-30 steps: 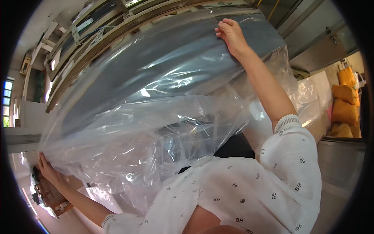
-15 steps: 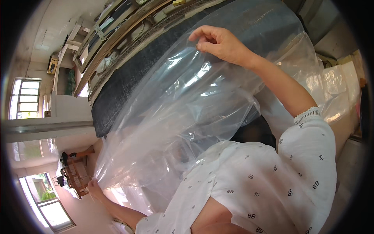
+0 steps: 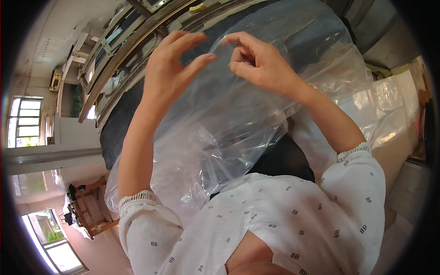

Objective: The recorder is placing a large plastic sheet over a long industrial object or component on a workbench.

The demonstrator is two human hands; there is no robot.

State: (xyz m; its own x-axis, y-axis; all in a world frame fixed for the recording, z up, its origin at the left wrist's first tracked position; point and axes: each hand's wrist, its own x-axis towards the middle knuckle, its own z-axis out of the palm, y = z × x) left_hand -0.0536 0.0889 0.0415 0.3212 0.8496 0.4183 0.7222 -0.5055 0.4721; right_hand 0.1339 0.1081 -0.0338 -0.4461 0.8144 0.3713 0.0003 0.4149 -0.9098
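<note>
A large clear plastic sheet (image 3: pixel 256 110) spreads in loose folds over a dark table surface and down toward my lap. My right hand (image 3: pixel 263 64) is raised over it at the upper middle, fingers curled, with an edge of the sheet at its fingertips. How firmly they pinch the film is hard to see. Just to the left, my left hand (image 3: pixel 169 68) is held up with thumb and fingers apart and nothing visible between them. Its fingertips point at the film edge by the right hand, a small gap away.
Beyond the dark tabletop (image 3: pixel 121 114) runs a long frame of wooden and metal rails (image 3: pixel 133 46), with a small yellow block (image 3: pixel 197 8) on it. More crumpled clear plastic (image 3: pixel 389 105) lies at the right. A wooden stand (image 3: pixel 89 206) is at the lower left, near windows.
My left hand has let go of the sheet's lower-left part and moved up and right, beside the right hand. The film has slackened there. The right hand has stayed nearly in place.
</note>
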